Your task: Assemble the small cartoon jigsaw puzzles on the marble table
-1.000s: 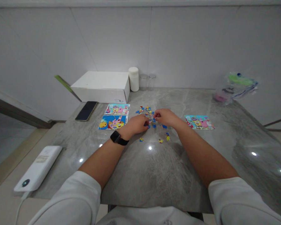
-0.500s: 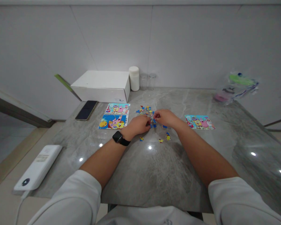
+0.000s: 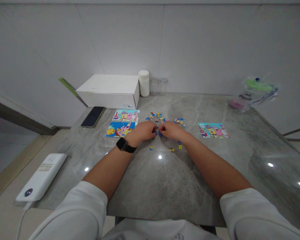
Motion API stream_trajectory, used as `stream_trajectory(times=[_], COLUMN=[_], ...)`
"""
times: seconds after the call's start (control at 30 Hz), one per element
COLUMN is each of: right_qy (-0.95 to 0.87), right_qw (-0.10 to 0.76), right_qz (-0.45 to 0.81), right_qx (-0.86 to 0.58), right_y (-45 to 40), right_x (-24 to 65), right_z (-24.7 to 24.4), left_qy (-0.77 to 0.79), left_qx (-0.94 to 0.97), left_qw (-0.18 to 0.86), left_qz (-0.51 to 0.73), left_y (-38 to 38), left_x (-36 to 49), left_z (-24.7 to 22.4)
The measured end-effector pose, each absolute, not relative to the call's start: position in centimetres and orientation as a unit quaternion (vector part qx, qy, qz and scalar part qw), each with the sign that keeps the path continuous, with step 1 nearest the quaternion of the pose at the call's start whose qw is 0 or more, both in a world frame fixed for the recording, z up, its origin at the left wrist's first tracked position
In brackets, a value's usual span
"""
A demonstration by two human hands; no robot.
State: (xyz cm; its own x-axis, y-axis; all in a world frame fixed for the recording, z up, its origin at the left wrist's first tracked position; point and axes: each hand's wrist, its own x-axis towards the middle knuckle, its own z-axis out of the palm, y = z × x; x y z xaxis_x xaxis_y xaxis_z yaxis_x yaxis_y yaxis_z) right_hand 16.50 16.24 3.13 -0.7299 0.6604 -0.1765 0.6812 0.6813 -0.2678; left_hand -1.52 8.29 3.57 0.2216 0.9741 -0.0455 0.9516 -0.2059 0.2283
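My left hand [image 3: 147, 130], a black watch on its wrist, is closed with a small blue jigsaw puzzle piece [image 3: 156, 133] at its fingertips. Just to its right, my right hand [image 3: 171, 130] pinches another blue-toned puzzle piece [image 3: 160, 134]. The fingertips of both hands nearly meet low over the table, and they partly hide the pieces there. Behind them lies a loose cluster of puzzle pieces [image 3: 157, 117], with a second small heap of pieces [image 3: 179, 121] beyond my right hand. Nearer to me are three separate spots of pieces: one left [image 3: 151, 148], one middle [image 3: 172, 150], one right [image 3: 180, 145].
Two cartoon picture cards [image 3: 126, 115] lie left of my hands, and another picture card [image 3: 214, 130] lies right. Farther out are a phone [image 3: 92, 117], a white box [image 3: 107, 91], a white bottle [image 3: 144, 83], clear glasses [image 3: 162, 87], a plastic bag [image 3: 252, 95] and a cabled power bank [image 3: 41, 176].
My right hand has moved left and slightly down, closer to my left hand, uncovering the heap of pieces behind it. My left hand has shifted slightly left.
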Motion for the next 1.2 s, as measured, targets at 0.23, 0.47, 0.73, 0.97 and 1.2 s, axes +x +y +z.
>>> stream_trajectory(times=[0.23, 0.47, 0.73, 0.97, 1.2], right_qy=[0.921, 0.930, 0.929, 0.929, 0.909], right_qw=[0.008, 0.054, 0.054, 0.058, -0.047], right_qz=[-0.158, -0.150, -0.141, -0.146, -0.160], right_qx=[0.355, 0.331, 0.338, 0.335, 0.382], right_y=[16.6, 16.0, 16.2, 16.2, 17.5], right_x=[17.0, 17.1, 17.4, 17.3, 18.5], right_z=[3.7, 3.9, 3.7, 3.6, 5.8], left_qy=[0.615, 0.609, 0.606, 0.603, 0.621], left_qx=[0.780, 0.785, 0.786, 0.789, 0.769], left_qw=[0.103, 0.099, 0.108, 0.109, 0.070], left_qz=[0.050, 0.045, 0.059, 0.049, 0.137], left_y=[8.2, 8.0, 8.1, 8.0, 8.2], left_x=[-1.5, -1.1, -1.1, -1.0, -2.9], left_z=[3.8, 4.0, 3.9, 4.0, 5.9])
